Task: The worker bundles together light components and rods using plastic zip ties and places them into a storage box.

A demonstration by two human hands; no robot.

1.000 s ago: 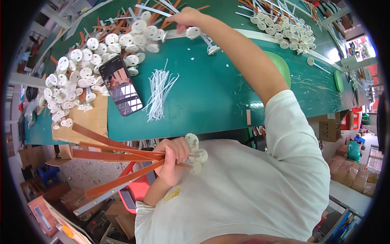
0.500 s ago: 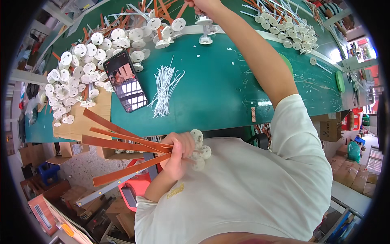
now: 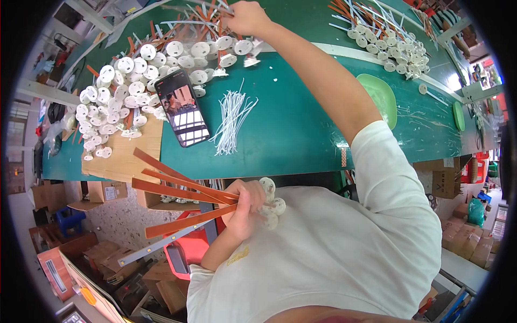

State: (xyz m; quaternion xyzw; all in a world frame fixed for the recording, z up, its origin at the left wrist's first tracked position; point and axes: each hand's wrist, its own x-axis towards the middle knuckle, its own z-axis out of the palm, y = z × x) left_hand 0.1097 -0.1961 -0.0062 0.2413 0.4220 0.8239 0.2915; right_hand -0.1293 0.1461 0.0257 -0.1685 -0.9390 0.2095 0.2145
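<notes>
Orange-brown strips (image 3: pixel 167 188) fan out to the left from the left hand (image 3: pixel 243 207), which is closed in a fist around them, before the person's shirt (image 3: pixel 334 247) and below the near table edge; white round discs (image 3: pixel 278 206) cluster on the other side of the same fist, close against the shirt; a pale strip with yellowish squares (image 3: pixel 156 247) slants beneath the brown ones; the right hand (image 3: pixel 246 19) reaches over the far part of the green table (image 3: pixel 301 134), its fingers bent at some blurred strips, and I cannot tell whether it grips them; beside and below it spreads a large heap of white discs (image 3: pixel 137 87) with brown and grey strips, partly over a cardboard sheet (image 3: pixel 129 156); a phone (image 3: pixel 184 110) lies at the heap's edge, its screen lit; just right of the phone is a loose bundle of thin white ties (image 3: pixel 231 123); beyond the right forearm sits a green tray (image 3: pixel 383 94), partly covered by the arm; farther off is a second heap of discs and strips (image 3: pixel 392 51), with a small green dish (image 3: pixel 459 116) near the table's right end.
</notes>
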